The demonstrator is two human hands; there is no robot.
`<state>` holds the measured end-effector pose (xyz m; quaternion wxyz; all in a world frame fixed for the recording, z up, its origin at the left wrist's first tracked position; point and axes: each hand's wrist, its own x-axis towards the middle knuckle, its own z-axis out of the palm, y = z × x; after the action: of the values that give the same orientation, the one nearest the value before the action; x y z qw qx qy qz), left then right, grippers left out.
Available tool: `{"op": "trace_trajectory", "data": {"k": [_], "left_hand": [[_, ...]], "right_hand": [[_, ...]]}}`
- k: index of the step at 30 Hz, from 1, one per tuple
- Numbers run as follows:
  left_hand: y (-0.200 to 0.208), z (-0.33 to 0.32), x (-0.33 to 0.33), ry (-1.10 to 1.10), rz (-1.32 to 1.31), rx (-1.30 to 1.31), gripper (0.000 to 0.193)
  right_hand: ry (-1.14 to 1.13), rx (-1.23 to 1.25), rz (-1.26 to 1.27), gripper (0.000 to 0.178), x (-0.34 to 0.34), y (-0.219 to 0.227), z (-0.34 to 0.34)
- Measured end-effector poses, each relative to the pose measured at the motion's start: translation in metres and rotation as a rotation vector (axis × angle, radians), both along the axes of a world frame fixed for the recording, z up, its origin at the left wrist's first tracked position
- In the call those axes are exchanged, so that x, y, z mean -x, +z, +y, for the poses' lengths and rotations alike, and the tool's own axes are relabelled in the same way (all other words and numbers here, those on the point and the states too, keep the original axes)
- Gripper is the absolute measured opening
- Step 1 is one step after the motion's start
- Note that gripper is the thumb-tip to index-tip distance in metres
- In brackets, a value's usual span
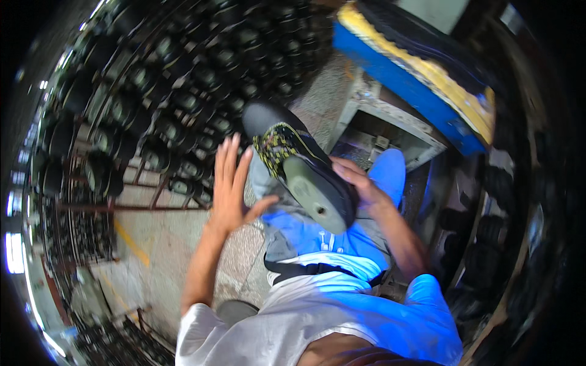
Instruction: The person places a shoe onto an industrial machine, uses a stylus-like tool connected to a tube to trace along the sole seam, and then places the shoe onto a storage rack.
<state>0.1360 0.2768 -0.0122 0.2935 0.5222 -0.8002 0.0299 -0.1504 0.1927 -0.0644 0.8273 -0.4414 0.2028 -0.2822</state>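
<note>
A black shoe [316,160] with yellow-and-black laces [278,146] hangs over my lap, its toe pointing away and a little left. A grey-green shoe last [308,190] with a round hole fills its opening. My right hand [360,184] grips the shoe by its right side near the heel, its fingertips partly hidden. To the left of the shoe, my left hand [231,186] is open, with straight fingers and the thumb spread toward the laces. It holds nothing; whether it touches the shoe I cannot tell.
Racks [146,183] packed with dark shoes fill the left and far side. At the far right, a blue-sided bench [403,73] has a yellow edge and a dark top, above a grey metal box [421,143]. More shoes line a rack [488,244] on the right.
</note>
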Motion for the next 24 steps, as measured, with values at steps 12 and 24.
{"op": "trace_trajectory", "data": {"k": [12,24], "left_hand": [[0.156,-0.174,0.106,-0.399,-0.223,0.470,0.097],[0.199,-0.308,0.149,-0.342,-0.405,0.150,0.111]], "right_hand": [[-1.039,0.910,0.432,0.066,0.187,0.179,-0.059],[-0.932,0.962,0.677,0.085,0.230,0.133,-0.140]]}}
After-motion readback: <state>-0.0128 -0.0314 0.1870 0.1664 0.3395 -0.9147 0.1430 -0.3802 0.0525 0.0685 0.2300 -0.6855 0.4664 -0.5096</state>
